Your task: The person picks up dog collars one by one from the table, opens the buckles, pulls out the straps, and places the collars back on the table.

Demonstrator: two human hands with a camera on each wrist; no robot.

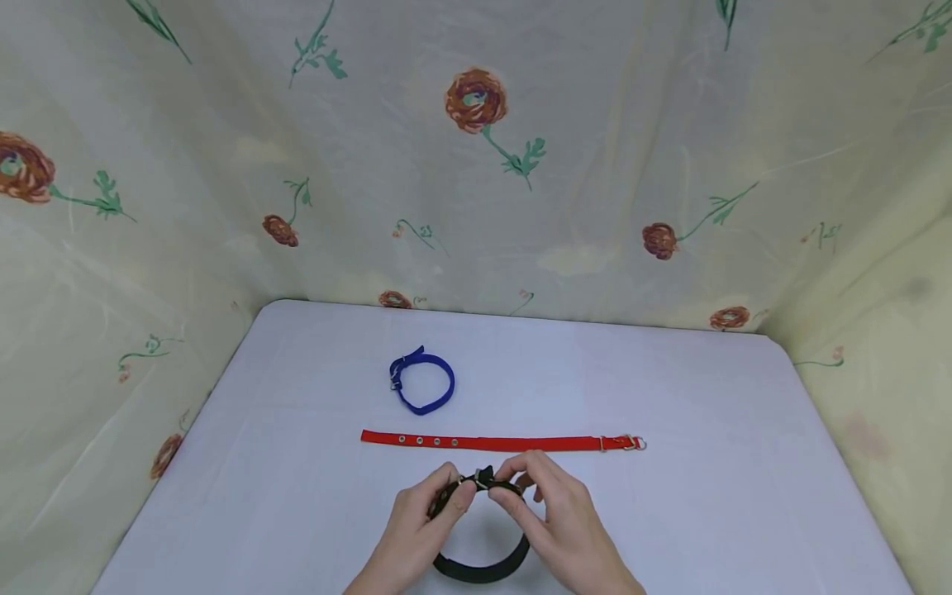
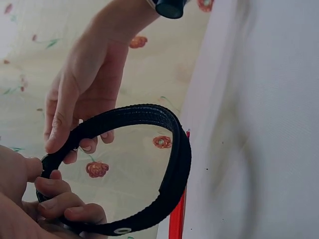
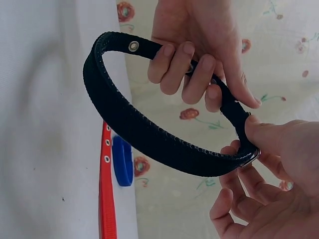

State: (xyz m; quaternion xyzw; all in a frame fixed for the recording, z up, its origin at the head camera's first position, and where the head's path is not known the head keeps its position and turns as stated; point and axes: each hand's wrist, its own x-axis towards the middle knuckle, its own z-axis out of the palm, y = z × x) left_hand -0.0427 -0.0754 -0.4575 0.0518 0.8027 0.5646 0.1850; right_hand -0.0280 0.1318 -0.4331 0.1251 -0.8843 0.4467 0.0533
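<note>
Both hands hold a black collar (image 1: 482,572) bent into a loop near the front of the table. The left hand (image 1: 418,522) curls its fingers round the strap at the left of the buckle, thumb on top. Between thumb and fingers, the right hand (image 1: 559,514) pinches the other side beside the buckle. In the right wrist view, a metal eyelet (image 3: 133,46) shows in the strap, and a metal buckle frame (image 3: 250,158) sits by the right fingertips. The lower part of the loop hangs free of both hands.
A red collar (image 1: 513,444) lies stretched out just beyond the hands, its metal ring at the right end. Farther back rests a blue collar (image 1: 448,387), buckled into a loop. Flowered cloth (image 1: 580,182) walls the white table (image 1: 706,463) at the back and sides.
</note>
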